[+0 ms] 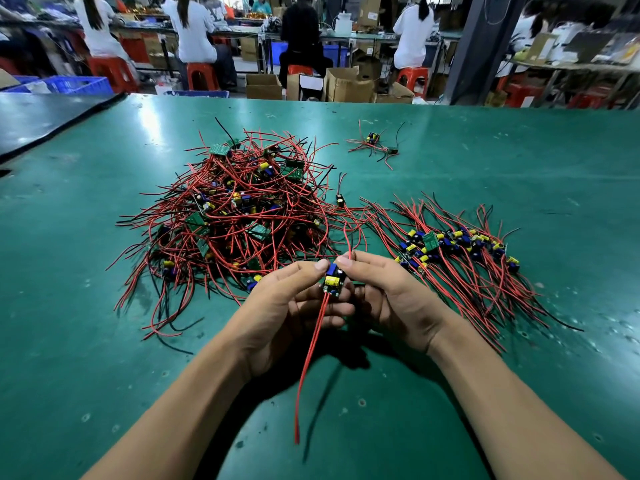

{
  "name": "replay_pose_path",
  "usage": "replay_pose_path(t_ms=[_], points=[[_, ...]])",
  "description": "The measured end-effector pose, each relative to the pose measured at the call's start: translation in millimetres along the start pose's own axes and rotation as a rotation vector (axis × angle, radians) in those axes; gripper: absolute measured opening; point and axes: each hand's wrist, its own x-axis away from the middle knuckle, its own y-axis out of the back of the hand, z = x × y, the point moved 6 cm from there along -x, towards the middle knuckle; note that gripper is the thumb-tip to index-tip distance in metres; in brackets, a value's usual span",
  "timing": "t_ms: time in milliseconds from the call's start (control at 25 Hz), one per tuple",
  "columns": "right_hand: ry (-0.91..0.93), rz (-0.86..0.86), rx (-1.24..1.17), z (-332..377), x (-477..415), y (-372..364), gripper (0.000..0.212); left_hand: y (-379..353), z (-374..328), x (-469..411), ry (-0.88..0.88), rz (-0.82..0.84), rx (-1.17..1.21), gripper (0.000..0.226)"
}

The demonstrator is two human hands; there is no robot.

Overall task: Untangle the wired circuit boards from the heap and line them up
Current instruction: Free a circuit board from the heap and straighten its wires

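A tangled heap (pixel 239 209) of small green circuit boards with red and black wires lies on the green table (pixel 104 341), left of centre. To its right, a row of boards (pixel 457 247) is lined up with wires fanned out. Both hands hold one small circuit board (pixel 333 279) with yellow and blue parts above the table, in front of the heap. My left hand (pixel 294 306) pinches its left side and my right hand (pixel 384 292) pinches its right side. A pair of red wires hangs from the board toward me; another red wire rises from it toward the heap.
A small cluster of a few wired boards (pixel 375 143) lies far back on the table. One loose component with wires (pixel 340 199) sits between heap and row. Beyond the table's far edge, people sit on red stools among cardboard boxes and blue crates.
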Motion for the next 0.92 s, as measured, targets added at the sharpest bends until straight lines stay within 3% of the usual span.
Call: replay_pose_path(t_ms=[160,400,720,920], points=[[0.002,-0.055,0.059,-0.1,-0.3,9.5,0.018,-0.4,2.9,1.5,0.013,0.008,0.000,0.018],[0.030,-0.152,0.102,5.0,-0.7,23.9,0.020,-2.5,5.3,0.8,0.046,0.016,-0.098,0.026],[-0.023,-0.026,-0.025,-1.0,0.7,5.2,0.021,-6.0,8.6,-0.7,0.064,0.066,-0.090,0.018],[-0.026,-0.017,-0.024,-2.5,-0.4,2.3,0.022,-3.9,10.4,-2.1,0.078,0.046,-0.072,0.030]])
